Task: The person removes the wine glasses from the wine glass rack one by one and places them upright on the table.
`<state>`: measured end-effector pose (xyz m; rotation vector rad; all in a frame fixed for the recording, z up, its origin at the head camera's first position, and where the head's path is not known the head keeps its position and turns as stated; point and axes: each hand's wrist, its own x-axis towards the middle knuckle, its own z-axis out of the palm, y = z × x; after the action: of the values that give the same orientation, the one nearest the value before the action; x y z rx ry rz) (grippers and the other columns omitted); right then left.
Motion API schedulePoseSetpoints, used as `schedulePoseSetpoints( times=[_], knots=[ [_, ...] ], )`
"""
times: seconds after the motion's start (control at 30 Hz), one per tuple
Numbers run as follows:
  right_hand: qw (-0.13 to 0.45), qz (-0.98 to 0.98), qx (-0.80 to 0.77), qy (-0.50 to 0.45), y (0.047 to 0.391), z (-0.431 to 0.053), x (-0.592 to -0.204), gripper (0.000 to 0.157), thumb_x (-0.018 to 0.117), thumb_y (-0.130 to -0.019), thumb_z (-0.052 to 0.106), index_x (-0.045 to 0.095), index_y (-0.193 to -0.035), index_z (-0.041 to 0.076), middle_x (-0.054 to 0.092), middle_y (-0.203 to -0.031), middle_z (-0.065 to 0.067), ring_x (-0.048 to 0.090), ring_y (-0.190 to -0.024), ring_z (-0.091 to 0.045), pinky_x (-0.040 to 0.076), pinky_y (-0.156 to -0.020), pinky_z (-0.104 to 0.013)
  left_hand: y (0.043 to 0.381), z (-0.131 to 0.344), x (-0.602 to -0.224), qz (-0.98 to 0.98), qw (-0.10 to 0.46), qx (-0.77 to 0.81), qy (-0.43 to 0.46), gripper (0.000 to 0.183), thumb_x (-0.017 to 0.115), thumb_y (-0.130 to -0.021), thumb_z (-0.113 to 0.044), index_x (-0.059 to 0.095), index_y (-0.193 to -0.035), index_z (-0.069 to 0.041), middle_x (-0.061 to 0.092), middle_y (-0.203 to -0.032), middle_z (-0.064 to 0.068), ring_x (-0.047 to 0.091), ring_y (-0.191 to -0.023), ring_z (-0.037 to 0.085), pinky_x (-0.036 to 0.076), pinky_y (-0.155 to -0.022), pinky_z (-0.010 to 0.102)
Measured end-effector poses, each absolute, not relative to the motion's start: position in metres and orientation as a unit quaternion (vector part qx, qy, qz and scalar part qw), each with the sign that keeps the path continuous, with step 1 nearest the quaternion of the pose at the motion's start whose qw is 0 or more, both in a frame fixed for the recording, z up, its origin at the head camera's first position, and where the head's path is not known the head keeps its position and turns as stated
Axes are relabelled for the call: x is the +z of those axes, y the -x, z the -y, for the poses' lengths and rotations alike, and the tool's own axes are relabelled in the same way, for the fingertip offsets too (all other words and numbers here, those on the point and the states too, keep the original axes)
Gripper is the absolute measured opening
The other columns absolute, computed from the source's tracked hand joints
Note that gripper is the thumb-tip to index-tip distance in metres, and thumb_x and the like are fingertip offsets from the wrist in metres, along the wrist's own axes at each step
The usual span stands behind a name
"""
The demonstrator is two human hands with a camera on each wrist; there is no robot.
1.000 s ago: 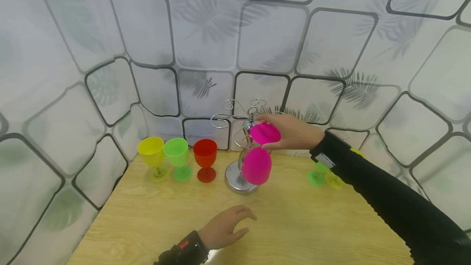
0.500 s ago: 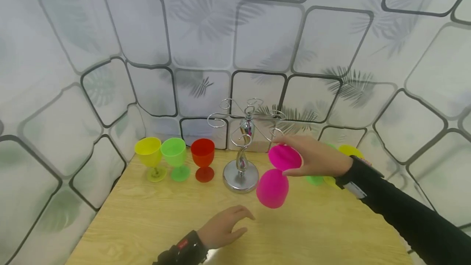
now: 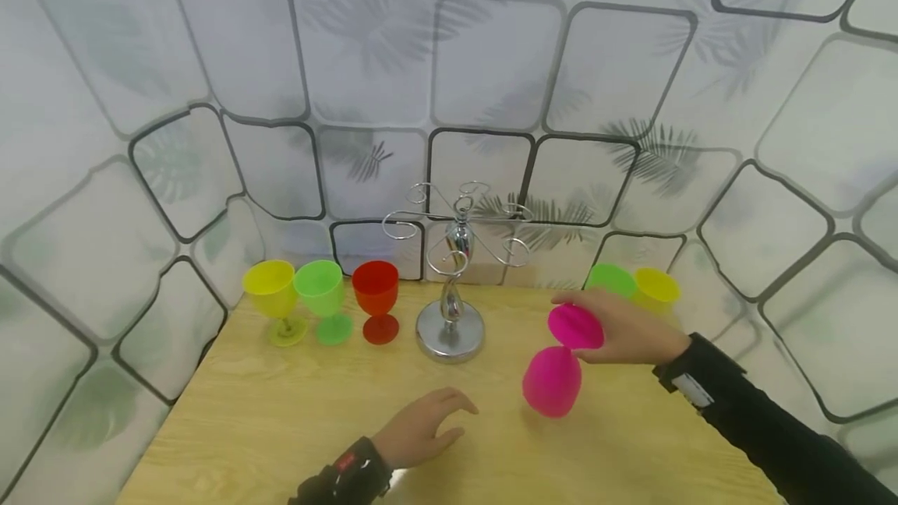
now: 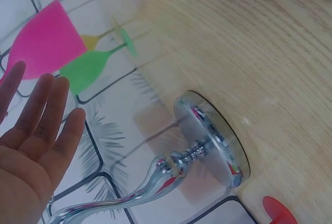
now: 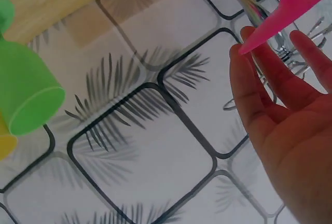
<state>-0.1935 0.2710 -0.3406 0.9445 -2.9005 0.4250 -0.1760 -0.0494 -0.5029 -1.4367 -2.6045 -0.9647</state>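
My right hand (image 3: 624, 326) holds a pink goblet (image 3: 553, 382) upside down by its round foot, thumb and fingers at the foot's edge. The goblet's bowl hangs over the table, right of the chrome stand. In the right wrist view, fingertips (image 5: 248, 40) meet the goblet's pink foot (image 5: 290, 11). My left hand (image 3: 421, 429) hovers low over the front of the table, fingers loosely bent, with nothing in it. The chrome stand (image 3: 450, 333) has a round base, a curved stem and several curled wire arms (image 3: 401, 229) at its top.
Left of the stand, yellow (image 3: 272, 291), green (image 3: 321, 291) and red (image 3: 376, 287) goblets stand upright in a row. Behind my right hand are another green goblet (image 3: 610, 279) and another yellow goblet (image 3: 655, 287). A patterned wall covering (image 3: 491, 68) rises behind the wooden table (image 3: 281, 427).
My right hand has carried the upside-down pink goblet away from the stand, rightward and toward the table's front. The left hand stays nearly still. The head view shifts slightly.
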Motion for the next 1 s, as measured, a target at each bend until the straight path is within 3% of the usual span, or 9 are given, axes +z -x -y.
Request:
schedulePoseSetpoints(
  times=[0.3, 0.47, 0.57, 0.73, 0.8, 1.0],
  knots=[
    [0.025, 0.923, 0.222, -0.314, 0.18, -0.293, -0.367, 0.061, 0.077, -0.075, 0.019, 0.052, -0.13, 0.013, 0.058, -0.121, -0.004, 0.058, -0.095, -0.01, 0.056, -0.074, -0.022, 0.181, 0.057, -0.512, 0.855, 0.005, -0.322, 0.406, 0.027, 0.061, -0.088, -0.016, 0.06, -0.115, -0.016, 0.062, -0.117, -0.003, 0.058, -0.112, 0.015, 0.05, -0.096, 0.035],
    [0.031, 0.851, 0.412, -0.325, 0.175, -0.308, -0.389, 0.063, 0.074, -0.074, -0.003, 0.046, -0.131, -0.002, 0.054, -0.129, 0.003, 0.052, -0.115, -0.002, 0.053, -0.089, -0.021, 0.185, 0.062, -0.518, 0.866, 0.016, -0.333, 0.372, 0.026, 0.06, -0.088, -0.015, 0.06, -0.114, -0.017, 0.062, -0.116, -0.003, 0.058, -0.11, 0.015, 0.05, -0.095, 0.036],
    [0.037, 0.79, 0.515, -0.33, 0.172, -0.309, -0.406, 0.066, 0.069, -0.071, -0.016, 0.04, -0.13, -0.011, 0.052, -0.133, 0.002, 0.052, -0.119, -0.005, 0.05, -0.093, -0.02, 0.187, 0.064, -0.52, 0.867, 0.041, -0.335, 0.367, 0.026, 0.061, -0.087, -0.013, 0.06, -0.113, -0.016, 0.062, -0.115, -0.002, 0.059, -0.109, 0.016, 0.051, -0.094, 0.036],
    [0.055, 0.682, 0.638, -0.352, 0.166, -0.292, -0.439, 0.067, 0.061, -0.07, -0.026, 0.03, -0.128, -0.018, 0.047, -0.138, -0.016, 0.052, -0.124, -0.017, 0.048, -0.099, -0.024, 0.188, 0.066, -0.52, 0.862, 0.092, -0.358, 0.346, 0.026, 0.064, -0.085, -0.011, 0.061, -0.11, -0.016, 0.063, -0.111, -0.003, 0.06, -0.105, 0.014, 0.052, -0.09, 0.035],
    [0.054, 0.649, 0.674, -0.348, 0.163, -0.28, -0.452, 0.065, 0.06, -0.072, -0.024, 0.029, -0.127, -0.016, 0.046, -0.138, -0.017, 0.051, -0.125, -0.018, 0.047, -0.1, -0.025, 0.189, 0.065, -0.519, 0.857, 0.118, -0.37, 0.338, 0.026, 0.065, -0.084, -0.011, 0.061, -0.11, -0.014, 0.063, -0.109, -0.002, 0.06, -0.103, 0.014, 0.052, -0.089, 0.034],
    [0.045, 0.616, 0.727, -0.299, 0.157, -0.237, -0.483, 0.055, 0.067, -0.075, -0.013, 0.038, -0.118, 0.007, 0.047, -0.136, 0.002, 0.052, -0.123, -0.01, 0.049, -0.097, -0.024, 0.192, 0.057, -0.507, 0.825, 0.196, -0.413, 0.331, 0.041, 0.072, -0.077, -0.009, 0.058, -0.115, -0.006, 0.063, -0.108, 0.005, 0.059, -0.101, 0.017, 0.052, -0.087, 0.034]
  ],
)
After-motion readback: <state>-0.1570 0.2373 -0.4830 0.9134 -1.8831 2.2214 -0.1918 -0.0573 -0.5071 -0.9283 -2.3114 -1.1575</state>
